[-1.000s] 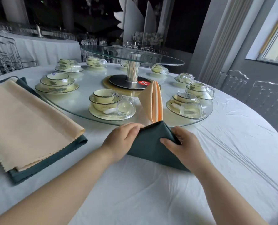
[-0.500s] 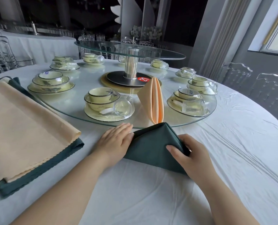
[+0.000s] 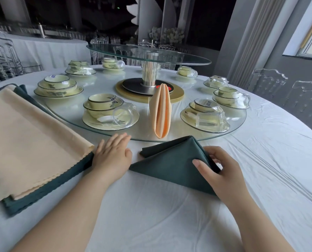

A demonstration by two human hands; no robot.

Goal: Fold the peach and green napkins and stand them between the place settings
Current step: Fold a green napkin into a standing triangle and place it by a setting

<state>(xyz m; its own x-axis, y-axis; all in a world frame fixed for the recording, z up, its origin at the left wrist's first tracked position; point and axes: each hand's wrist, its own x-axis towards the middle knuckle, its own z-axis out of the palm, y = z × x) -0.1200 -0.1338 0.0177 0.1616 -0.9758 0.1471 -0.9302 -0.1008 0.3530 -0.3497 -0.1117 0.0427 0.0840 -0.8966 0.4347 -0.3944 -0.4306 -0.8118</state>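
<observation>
I'm pinching the dark green folded cloth napkin (image 3: 169, 164), lying on the white tablecloth (image 3: 151, 215), with my right hand (image 3: 222, 171); my left hand (image 3: 113, 155) is lying flat beside it, fingers together. Unheld there, the folds risk springing open.

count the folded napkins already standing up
1: the peach napkin stands on the glass turntable between the near-left setting and near-right setting. The pillar could hide more behind it.

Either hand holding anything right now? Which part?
Right hand pinches the green napkin at its right folded edge; left hand lies flat, holding nothing.
</observation>
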